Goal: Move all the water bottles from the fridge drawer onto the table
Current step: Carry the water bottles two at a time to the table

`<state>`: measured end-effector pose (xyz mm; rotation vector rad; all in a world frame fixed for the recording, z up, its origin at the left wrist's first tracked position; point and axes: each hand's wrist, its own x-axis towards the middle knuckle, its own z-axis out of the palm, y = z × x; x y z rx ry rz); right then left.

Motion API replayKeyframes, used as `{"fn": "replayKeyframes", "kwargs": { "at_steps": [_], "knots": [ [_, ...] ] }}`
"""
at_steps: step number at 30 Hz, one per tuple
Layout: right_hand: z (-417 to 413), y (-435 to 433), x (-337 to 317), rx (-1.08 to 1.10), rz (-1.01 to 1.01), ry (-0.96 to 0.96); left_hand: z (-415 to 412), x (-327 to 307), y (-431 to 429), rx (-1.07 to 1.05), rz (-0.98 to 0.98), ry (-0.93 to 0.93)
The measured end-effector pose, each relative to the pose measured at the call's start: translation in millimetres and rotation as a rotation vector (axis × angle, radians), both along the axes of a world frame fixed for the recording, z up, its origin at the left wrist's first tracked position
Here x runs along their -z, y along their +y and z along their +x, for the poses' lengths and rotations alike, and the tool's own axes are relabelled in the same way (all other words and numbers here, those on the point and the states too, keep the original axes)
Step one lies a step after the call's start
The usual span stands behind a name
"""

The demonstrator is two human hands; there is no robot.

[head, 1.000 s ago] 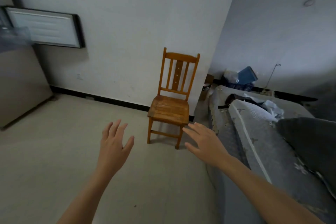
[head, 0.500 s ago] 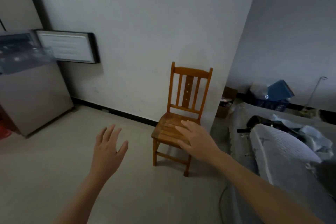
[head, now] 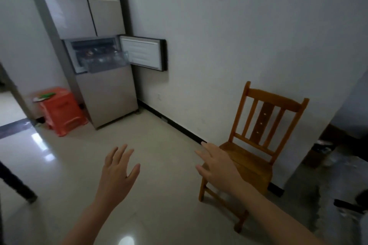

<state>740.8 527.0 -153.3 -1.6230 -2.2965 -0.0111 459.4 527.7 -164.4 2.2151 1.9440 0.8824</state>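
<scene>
Both hands are held out over the glossy beige tiled floor point(head: 163, 185), nothing is held. Left hand point(head: 117, 173): fingers straight and spread, back of hand seen. Right hand point(head: 217, 167): fingers straight, slightly spread, palm down, seen in front of the seat edge of the brown slatted wooden chair point(head: 264, 117); contact with the seat cannot be told. The chair is stood against the white wall point(head: 219, 45).

The tall grey-beige metal fridge point(head: 107, 95) is placed in the far left corner, well apart from both hands. Its small side door point(head: 140, 53) is swung open to the right, and the clear plastic fridge drawer point(head: 108, 65) is pulled out. Blurred shapes are seen inside the drawer; single water bottles cannot be made out. An orange plastic stool point(head: 61, 111) is set just beside the fridge, on its left.
</scene>
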Motion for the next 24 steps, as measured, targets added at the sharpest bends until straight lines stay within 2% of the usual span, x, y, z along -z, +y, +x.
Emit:
{"fn": "replayKeyframes", "kwargs": {
  "at_steps": [9, 16, 24],
  "knots": [
    [-13.1, 145.5, -7.1, -0.107, 0.161, -0.130, -23.5, 5.9, 129.2, -0.047, 0.011, -0.033],
    [-34.8, 250.7, 5.4, -0.167, 0.201, -0.084, -35.2, 5.9, 224.6, -0.068, 0.033, -0.063],
    [-34.4, 364.3, 17.5, -0.224, 0.235, -0.118, -35.5, 20.4, 306.9, -0.150, 0.006, -0.069]
  ]
}}
